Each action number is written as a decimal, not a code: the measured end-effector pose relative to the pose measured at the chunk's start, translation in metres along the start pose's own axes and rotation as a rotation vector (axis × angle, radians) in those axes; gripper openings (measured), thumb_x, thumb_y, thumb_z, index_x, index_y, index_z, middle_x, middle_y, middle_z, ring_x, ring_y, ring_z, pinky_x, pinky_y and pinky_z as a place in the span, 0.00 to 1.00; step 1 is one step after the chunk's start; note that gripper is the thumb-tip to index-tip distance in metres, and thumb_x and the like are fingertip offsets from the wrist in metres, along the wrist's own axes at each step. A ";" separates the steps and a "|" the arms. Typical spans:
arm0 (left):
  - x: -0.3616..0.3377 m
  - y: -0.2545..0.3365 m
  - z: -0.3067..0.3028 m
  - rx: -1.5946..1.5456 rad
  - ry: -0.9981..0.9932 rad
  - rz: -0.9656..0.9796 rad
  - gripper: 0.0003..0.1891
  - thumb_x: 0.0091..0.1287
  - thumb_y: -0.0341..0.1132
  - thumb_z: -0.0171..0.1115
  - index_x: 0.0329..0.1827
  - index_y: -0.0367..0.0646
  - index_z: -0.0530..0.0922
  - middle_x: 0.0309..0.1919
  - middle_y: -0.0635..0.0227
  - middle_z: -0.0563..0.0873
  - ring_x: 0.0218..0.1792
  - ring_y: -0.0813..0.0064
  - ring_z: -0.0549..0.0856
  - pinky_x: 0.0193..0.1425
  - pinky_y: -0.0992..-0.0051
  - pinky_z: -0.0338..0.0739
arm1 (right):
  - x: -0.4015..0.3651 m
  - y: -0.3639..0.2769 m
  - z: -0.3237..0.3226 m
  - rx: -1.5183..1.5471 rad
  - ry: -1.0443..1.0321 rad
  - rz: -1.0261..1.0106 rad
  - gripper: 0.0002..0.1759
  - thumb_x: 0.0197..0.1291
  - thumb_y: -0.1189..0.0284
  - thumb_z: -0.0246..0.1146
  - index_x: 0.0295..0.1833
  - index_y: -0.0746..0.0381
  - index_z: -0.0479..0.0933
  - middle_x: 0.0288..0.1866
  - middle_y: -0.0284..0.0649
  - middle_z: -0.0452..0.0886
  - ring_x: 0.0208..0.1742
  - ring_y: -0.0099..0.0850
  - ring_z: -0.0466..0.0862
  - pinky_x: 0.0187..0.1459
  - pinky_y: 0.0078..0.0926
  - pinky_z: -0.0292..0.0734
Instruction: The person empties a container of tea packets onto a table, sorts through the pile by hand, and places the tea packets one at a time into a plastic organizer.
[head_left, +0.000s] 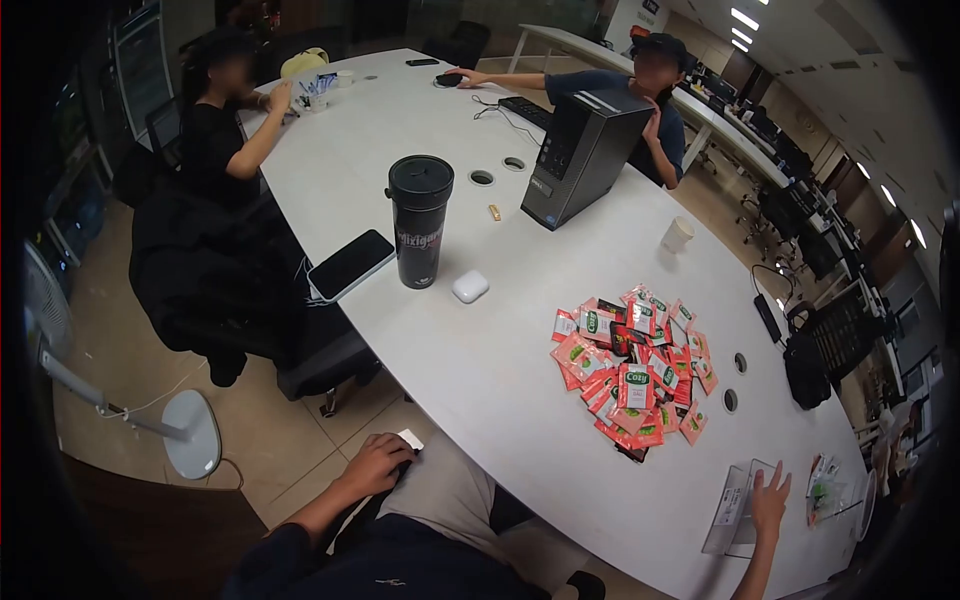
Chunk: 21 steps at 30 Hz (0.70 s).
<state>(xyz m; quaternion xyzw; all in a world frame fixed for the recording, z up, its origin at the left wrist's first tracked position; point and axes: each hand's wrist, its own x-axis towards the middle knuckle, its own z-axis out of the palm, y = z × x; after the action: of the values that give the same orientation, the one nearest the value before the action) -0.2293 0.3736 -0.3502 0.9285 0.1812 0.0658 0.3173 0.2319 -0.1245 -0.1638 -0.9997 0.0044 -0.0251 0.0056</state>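
Note:
My right hand [769, 502] is at the right side of a clear plastic box [728, 512] near the table's front edge, its fingers against the box wall. A label shows on the box's left side. Low over my left thigh, my left hand [378, 466] curls around something dark, with a small white piece [410, 438] sticking out past the fingers. I cannot tell what that dark thing is. Beyond my right hand on the table lies a loose heap of red and pink sachets [635, 385], several marked "Cozy".
The white table [490, 370] bears a black tumbler [419, 225], a white earbud case [470, 287], a phone [350, 262], a computer tower [580, 160] and a paper cup [677, 235]. Packets [825, 490] lie far right. Two people [215, 135] sit across, one by the tower.

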 end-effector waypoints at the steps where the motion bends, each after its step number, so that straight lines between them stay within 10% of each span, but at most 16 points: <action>1: -0.003 0.000 0.000 0.020 0.017 -0.003 0.22 0.47 0.24 0.61 0.47 0.50 0.85 0.50 0.71 0.84 0.60 0.64 0.77 0.66 0.60 0.67 | 0.009 0.006 0.010 -0.006 -0.006 -0.005 0.50 0.60 0.50 0.67 0.81 0.55 0.52 0.82 0.60 0.47 0.80 0.57 0.55 0.71 0.54 0.63; 9: -0.012 -0.005 0.002 0.051 0.044 -0.020 0.22 0.47 0.23 0.60 0.47 0.49 0.85 0.49 0.70 0.85 0.59 0.64 0.78 0.66 0.61 0.67 | -0.007 0.003 0.021 -0.066 -0.017 -0.054 0.78 0.30 0.52 0.85 0.83 0.49 0.40 0.79 0.68 0.45 0.78 0.63 0.56 0.69 0.62 0.64; 21: -0.012 -0.004 0.005 0.028 0.072 0.106 0.19 0.44 0.19 0.61 0.40 0.48 0.84 0.44 0.69 0.84 0.55 0.62 0.80 0.62 0.61 0.69 | -0.062 -0.043 -0.028 0.224 0.017 -0.568 0.63 0.28 0.63 0.79 0.77 0.57 0.60 0.75 0.58 0.58 0.75 0.56 0.62 0.73 0.47 0.62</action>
<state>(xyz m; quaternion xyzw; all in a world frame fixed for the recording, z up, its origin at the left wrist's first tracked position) -0.2403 0.3689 -0.3570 0.9382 0.1440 0.1131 0.2937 0.1694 -0.0813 -0.1383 -0.9538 -0.2780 -0.0345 0.1085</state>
